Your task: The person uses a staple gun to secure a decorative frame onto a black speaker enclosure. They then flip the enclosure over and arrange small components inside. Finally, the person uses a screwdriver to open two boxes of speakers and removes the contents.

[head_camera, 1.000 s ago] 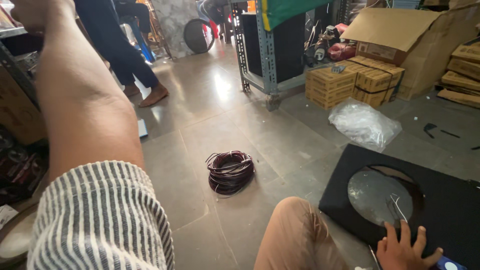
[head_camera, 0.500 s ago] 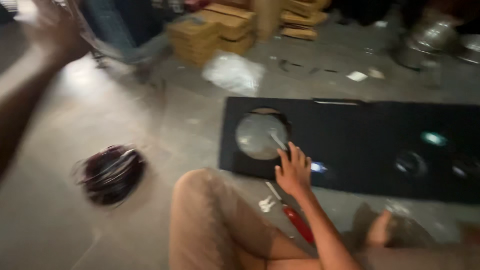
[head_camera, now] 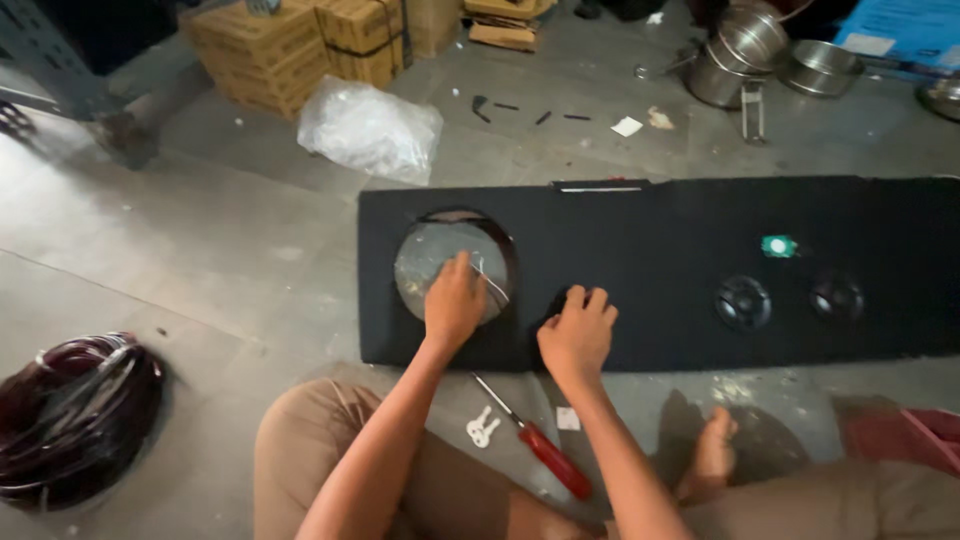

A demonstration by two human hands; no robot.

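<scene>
Left hand (head_camera: 453, 303) now (seemingly) touches panel (head_camera: 650, 270).

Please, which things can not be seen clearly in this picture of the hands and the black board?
Head view only:
- Left hand: palm and what it touches are hidden by its back, over the round hole.
- Wire coil: cut off by the left edge.
- Black board: right end cut off.
- Small dark parts: too small.

I saw brown cardboard boxes (head_camera: 300, 45) stacked on the floor at the far left. Beside them lay a crumpled clear plastic bag (head_camera: 368, 128); a blue printed sheet (head_camera: 900, 30) sat far right.
</scene>
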